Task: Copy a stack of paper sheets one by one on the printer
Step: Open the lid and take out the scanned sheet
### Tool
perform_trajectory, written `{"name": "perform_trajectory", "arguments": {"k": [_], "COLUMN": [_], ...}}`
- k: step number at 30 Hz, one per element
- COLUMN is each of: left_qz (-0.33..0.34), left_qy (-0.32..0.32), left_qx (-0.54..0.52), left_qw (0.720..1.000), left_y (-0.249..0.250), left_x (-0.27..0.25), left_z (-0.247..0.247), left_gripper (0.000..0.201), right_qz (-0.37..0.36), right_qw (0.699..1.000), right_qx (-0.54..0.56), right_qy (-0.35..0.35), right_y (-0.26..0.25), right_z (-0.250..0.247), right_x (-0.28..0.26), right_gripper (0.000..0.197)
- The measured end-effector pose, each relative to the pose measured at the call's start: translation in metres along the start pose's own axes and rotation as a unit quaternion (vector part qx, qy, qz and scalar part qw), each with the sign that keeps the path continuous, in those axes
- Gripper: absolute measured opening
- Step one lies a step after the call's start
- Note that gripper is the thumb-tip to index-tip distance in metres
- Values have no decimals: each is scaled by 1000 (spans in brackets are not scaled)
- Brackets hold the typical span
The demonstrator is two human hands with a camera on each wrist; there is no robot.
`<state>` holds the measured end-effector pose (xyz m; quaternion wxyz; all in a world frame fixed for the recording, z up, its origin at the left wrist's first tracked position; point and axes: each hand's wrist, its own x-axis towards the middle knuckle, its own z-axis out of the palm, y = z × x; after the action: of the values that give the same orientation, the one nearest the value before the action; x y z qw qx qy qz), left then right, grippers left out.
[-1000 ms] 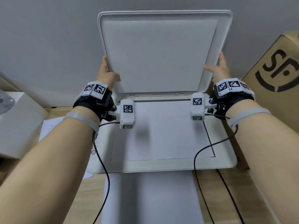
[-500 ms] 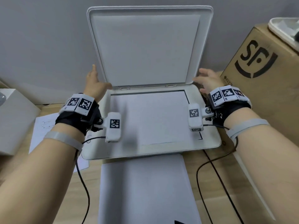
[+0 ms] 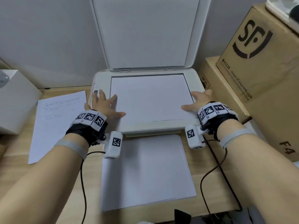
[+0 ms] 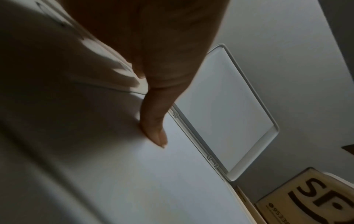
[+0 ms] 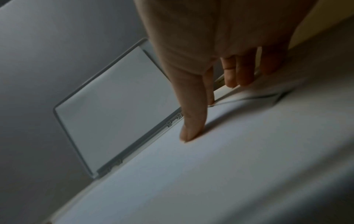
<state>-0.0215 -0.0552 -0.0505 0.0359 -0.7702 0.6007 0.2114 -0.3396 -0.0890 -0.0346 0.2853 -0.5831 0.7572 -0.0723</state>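
The printer (image 3: pixel 196 81) has its lid (image 3: pixel 145 33) standing upright. A white sheet (image 3: pixel 150 97) lies on the glass. My left hand (image 3: pixel 105 105) rests at the sheet's left edge, fingers spread over the printer's rim and thumb on the paper. My right hand (image 3: pixel 199 101) is at the right edge. In the right wrist view its thumb (image 5: pixel 191 121) lies flat on the sheet (image 5: pixel 210 166), and the fingertips touch the edge, which looks slightly raised. The left wrist view shows the left thumb (image 4: pixel 155 131) on the sheet (image 4: pixel 172 174). A stack of white paper (image 3: pixel 145 172) lies in front of the printer.
A printed sheet (image 3: pixel 56 123) lies on the wooden table left of the printer, beside a white box (image 3: pixel 14 101). Cardboard boxes (image 3: pixel 258 62) stand close on the right. Black cables (image 3: pixel 210 173) trail from both wrists over the table.
Both hands let go of the raised lid and came down to the left and right edges of the sheet on the glass. The lid stays open.
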Motion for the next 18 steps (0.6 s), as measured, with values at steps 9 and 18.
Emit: {"name": "perform_trajectory", "arguments": {"k": [9, 18], "left_qz": [-3, -12], "left_qy": [-17, -21], "left_qx": [31, 29], "left_qw": [999, 999], "left_y": [7, 12], "left_x": [-4, -8], "left_z": [-5, -5], "left_gripper": [78, 76], "right_qz": [-28, -37], "right_qw": [998, 980], "right_qx": [6, 192], "right_qy": [48, 42], "right_y": [0, -7], "right_z": [5, 5], "right_x": [-4, -11], "right_gripper": [61, 33]}}
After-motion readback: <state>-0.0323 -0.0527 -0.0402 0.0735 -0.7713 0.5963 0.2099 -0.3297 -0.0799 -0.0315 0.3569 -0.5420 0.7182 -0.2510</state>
